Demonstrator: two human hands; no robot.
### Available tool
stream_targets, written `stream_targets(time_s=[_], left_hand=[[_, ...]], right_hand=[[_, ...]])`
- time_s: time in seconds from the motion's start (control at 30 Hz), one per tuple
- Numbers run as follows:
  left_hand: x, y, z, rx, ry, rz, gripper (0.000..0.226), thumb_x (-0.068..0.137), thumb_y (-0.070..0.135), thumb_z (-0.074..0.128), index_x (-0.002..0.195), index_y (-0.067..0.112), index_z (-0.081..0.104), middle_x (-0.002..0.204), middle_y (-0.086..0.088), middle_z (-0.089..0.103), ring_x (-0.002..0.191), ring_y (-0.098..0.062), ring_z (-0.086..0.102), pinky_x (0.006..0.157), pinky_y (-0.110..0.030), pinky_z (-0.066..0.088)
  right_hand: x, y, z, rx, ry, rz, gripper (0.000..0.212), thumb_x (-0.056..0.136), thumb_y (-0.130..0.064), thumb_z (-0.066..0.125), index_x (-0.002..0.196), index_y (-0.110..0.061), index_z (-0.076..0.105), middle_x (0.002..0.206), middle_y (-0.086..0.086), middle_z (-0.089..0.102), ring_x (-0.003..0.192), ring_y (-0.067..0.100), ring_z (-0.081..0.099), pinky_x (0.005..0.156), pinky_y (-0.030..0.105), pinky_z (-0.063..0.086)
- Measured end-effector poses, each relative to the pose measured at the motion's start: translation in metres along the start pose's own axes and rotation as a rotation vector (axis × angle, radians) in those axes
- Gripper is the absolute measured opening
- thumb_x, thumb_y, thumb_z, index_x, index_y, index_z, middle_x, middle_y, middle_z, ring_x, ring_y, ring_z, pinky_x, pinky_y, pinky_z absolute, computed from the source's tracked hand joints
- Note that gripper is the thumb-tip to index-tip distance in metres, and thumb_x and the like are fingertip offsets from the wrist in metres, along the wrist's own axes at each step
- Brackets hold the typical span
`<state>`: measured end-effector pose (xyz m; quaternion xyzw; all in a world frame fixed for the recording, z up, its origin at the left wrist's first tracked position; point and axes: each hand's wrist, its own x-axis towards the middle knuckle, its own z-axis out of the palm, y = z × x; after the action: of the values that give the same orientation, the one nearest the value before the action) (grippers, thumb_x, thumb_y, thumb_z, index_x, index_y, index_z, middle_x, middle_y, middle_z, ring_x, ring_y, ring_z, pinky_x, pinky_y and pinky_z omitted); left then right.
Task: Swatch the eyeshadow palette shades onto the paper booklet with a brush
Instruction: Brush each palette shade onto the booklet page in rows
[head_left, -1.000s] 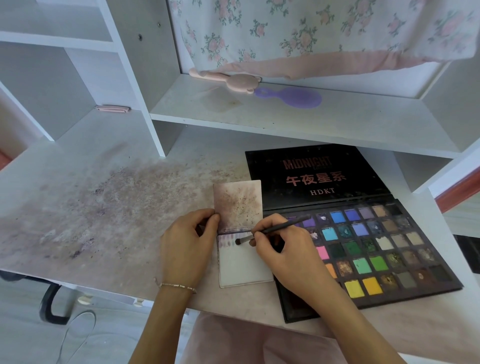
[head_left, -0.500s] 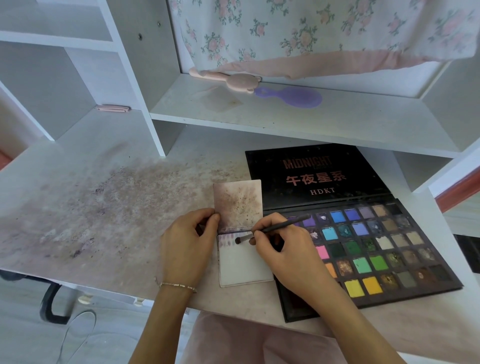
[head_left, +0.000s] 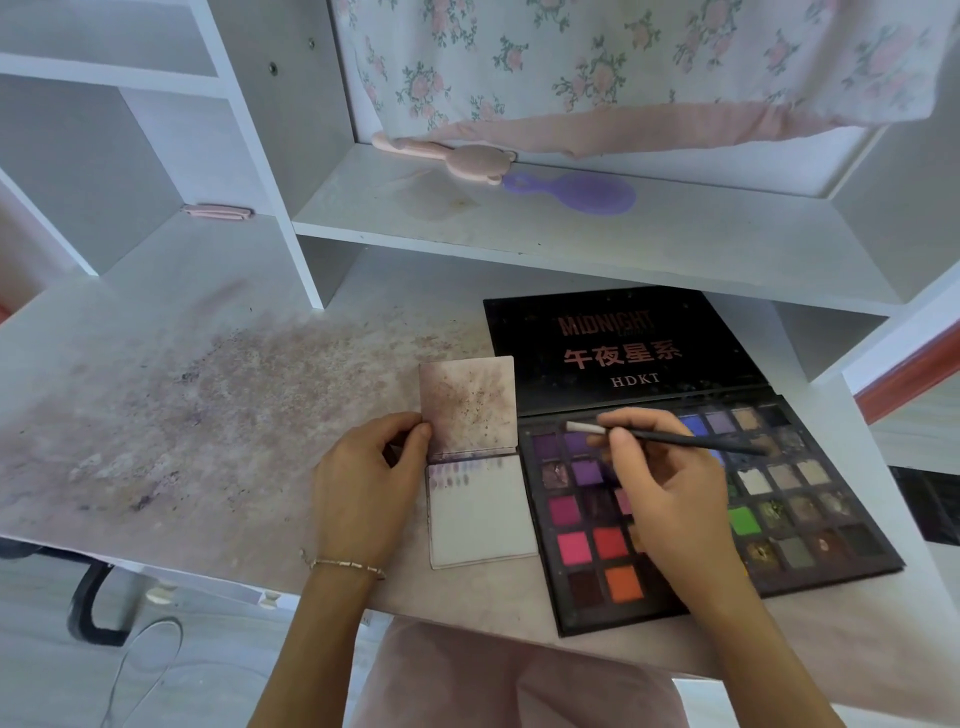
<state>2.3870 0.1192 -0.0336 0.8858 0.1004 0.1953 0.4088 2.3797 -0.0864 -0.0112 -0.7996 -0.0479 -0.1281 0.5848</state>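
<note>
A small paper booklet (head_left: 480, 512) lies open on the desk, its stained cover flipped up, with a row of purple swatches along the top of the white page. My left hand (head_left: 371, 483) pinches the booklet's left edge at the fold. Right of it lies the open black eyeshadow palette (head_left: 582, 597) with many coloured pans. My right hand (head_left: 660, 483) hovers over the palette and holds a thin black brush (head_left: 675, 440). The brush tip points left, just above the purple pans at the palette's top left.
The desk top (head_left: 208, 415) is smeared with purple powder on the left. A shelf above holds a pink bear-shaped brush (head_left: 467, 161) and a purple hairbrush (head_left: 587, 191). A floral cloth (head_left: 623, 67) hangs behind. The palette lid (head_left: 618, 348) lies flat behind the pans.
My right hand has moved right with the brush, from the booklet page to over the palette's purple pans. My left hand stays on the booklet.
</note>
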Motion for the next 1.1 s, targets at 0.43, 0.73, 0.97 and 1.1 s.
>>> stream_targets(time_s=[0.43,0.73,0.97,1.1], left_hand=[[-0.003,0.003,0.002,0.021,0.014,-0.014,0.010,0.084,0.017,0.062,0.085,0.015,0.072,0.071,0.009,0.060,0.064,-0.007,0.052,0.058,-0.016,0.037],[-0.004,0.004,0.002,0.048,0.011,-0.015,0.011,0.085,0.017,0.062,0.086,0.015,0.072,0.071,0.011,0.058,0.063,0.000,0.047,0.057,-0.013,0.032],[-0.004,0.003,0.003,0.047,0.015,-0.015,0.010,0.084,0.017,0.062,0.084,0.017,0.071,0.068,0.016,0.056,0.063,0.006,0.048,0.056,-0.014,0.031],[-0.004,0.003,0.003,0.049,0.016,0.004,0.009,0.084,0.015,0.062,0.084,0.015,0.071,0.068,0.013,0.057,0.064,0.005,0.048,0.056,-0.015,0.033]], right_hand=[[0.000,0.021,-0.056,-0.169,0.184,0.107,0.029,0.093,-0.008,0.043,0.082,-0.034,0.046,0.085,-0.010,0.058,0.082,-0.010,0.059,0.060,0.007,0.047],[-0.001,0.034,-0.073,-0.292,0.242,0.094,0.018,0.092,-0.009,0.044,0.087,-0.026,0.047,0.075,-0.010,0.056,0.070,-0.008,0.056,0.053,0.007,0.043],[-0.001,0.033,-0.072,-0.325,0.201,0.090,0.019,0.092,-0.009,0.046,0.085,-0.026,0.048,0.074,-0.012,0.055,0.071,0.000,0.055,0.059,0.015,0.040],[-0.002,0.034,-0.072,-0.355,0.182,0.088,0.014,0.091,-0.008,0.047,0.087,-0.021,0.049,0.074,-0.015,0.054,0.072,-0.002,0.054,0.059,0.015,0.039]])
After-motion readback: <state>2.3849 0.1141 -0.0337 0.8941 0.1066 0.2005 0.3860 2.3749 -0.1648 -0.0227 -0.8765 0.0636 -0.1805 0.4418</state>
